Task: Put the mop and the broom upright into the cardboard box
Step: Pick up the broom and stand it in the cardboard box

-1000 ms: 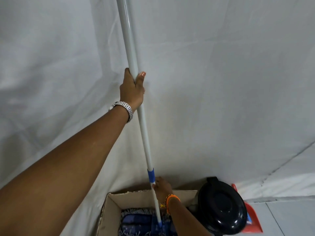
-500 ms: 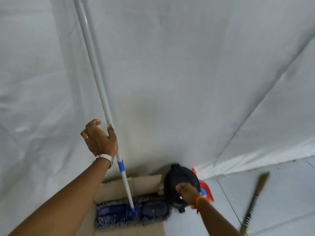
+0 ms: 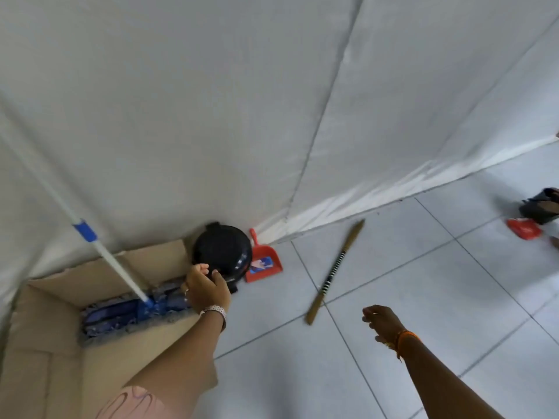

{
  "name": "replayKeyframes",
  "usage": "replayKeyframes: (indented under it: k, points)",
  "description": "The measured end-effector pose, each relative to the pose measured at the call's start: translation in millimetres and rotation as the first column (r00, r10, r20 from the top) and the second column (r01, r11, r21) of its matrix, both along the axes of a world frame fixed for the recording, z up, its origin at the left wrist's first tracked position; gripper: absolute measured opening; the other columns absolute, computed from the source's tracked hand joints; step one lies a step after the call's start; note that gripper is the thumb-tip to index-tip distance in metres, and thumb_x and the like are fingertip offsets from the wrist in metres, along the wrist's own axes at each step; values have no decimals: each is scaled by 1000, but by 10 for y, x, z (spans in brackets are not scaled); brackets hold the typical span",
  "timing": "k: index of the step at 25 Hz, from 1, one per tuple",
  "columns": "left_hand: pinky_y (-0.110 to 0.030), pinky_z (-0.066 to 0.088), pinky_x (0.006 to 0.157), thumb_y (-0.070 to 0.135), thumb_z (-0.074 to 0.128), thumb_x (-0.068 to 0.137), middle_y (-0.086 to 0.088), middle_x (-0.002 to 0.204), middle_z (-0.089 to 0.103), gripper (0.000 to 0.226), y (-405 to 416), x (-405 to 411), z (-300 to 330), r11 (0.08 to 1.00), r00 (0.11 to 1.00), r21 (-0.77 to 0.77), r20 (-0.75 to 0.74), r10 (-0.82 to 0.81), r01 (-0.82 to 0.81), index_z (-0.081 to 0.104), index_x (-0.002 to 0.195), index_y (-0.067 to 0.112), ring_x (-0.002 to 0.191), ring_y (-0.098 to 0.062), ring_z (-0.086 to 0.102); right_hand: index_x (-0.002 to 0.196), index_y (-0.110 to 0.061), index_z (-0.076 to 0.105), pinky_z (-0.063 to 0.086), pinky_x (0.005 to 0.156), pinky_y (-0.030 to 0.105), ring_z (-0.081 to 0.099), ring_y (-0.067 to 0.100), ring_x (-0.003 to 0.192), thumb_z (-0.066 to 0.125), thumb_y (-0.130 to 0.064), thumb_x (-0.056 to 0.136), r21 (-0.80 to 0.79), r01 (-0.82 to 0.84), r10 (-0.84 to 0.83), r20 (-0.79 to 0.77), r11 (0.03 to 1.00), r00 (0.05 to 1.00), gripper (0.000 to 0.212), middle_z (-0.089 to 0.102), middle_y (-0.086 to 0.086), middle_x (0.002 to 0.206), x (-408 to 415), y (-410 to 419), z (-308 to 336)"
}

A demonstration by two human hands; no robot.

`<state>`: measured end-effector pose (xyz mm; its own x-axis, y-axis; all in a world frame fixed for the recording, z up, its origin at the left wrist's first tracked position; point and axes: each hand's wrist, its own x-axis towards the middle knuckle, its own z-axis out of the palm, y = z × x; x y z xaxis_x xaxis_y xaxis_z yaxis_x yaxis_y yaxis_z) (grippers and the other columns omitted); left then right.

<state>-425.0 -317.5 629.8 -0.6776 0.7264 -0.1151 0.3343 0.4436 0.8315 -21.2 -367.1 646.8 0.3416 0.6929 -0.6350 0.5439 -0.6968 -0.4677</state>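
Note:
The mop [image 3: 121, 269] stands in the cardboard box [image 3: 45, 297] at the lower left. Its blue head rests on the box bottom and its white pole with a blue band leans up to the left against the white sheet. My left hand [image 3: 205, 290] hovers open over the box's right edge, holding nothing. A broom stick [image 3: 334, 272], tan with a black-and-white striped band, lies flat on the floor tiles to the right. My right hand [image 3: 382, 323] is low over the tiles just right of the stick's near end, fingers loosely curled and empty.
A black round bin [image 3: 222, 252] stands against the sheet right of the box, with a red dustpan [image 3: 263, 264] beside it. A red object [image 3: 523, 228] and a dark thing [image 3: 540, 205] lie at the far right. The white sheet [image 3: 272, 101] backs everything.
My left hand has let go of the mop pole and dropped to the box's right edge. My right hand left the bin and moved right, near the broom stick. The view swung right.

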Motion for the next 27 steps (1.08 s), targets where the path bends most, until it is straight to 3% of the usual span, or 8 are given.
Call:
replayKeyframes:
  k: [4,8,12,15,22,25,27]
  points:
    - [-49,46,94,15,58,85,-18,114,68,26,10,1335,-245,989,997,-129,46,-69,75,62,110,8,110,-45,59,82,-19,65,45,61,32,53,23,76,55,-20,90,-11,66,-66,-70,998,995,14,68,17,97,1121,-164,-76]
    - [-52,46,98,22,57,88,-18,121,66,30,91,2180,-472,952,984,-250,70,-162,175,60,115,9,117,-45,53,89,-17,66,47,66,35,56,25,82,52,-21,92,6,101,-100,-98,995,990,14,69,16,106,1833,147,-168]
    - [-48,42,101,27,57,93,-18,125,65,28,354,2666,-817,920,985,-357,108,-132,162,61,115,11,124,-44,48,80,-21,67,51,69,37,59,26,82,55,-20,89,2,-52,52,-95,999,994,15,70,13,98,2311,811,-366]
    - [-48,40,103,29,55,94,-20,129,63,32,677,2973,-1167,891,991,-441,120,-59,106,62,119,11,128,-45,46,75,-23,65,48,78,36,56,19,79,56,-18,89,-2,-193,192,-74,981,979,16,65,0,82,2593,1357,-557]
    - [-45,31,107,33,52,95,-20,120,71,31,1242,3836,-1746,769,979,-617,199,-53,167,71,109,12,117,-44,59,81,-21,66,44,59,25,55,19,70,52,-14,85,-170,-383,371,-101,908,923,17,62,-1,78,3395,2373,-1117]
    - [-46,33,107,32,54,94,-21,120,71,30,1519,4141,-2090,759,983,-628,167,-82,170,73,107,13,118,-45,59,93,-19,67,54,78,35,64,29,89,57,-21,85,-222,-476,470,-80,851,879,13,69,10,99,3661,2896,-1591]
    - [-48,37,105,38,54,89,-21,118,72,36,1757,4402,-2508,771,982,-612,165,-96,178,72,107,13,118,-47,58,112,-15,60,51,93,39,62,33,104,62,-27,87,-259,-582,597,-28,771,802,28,65,16,114,3867,3334,-2131]
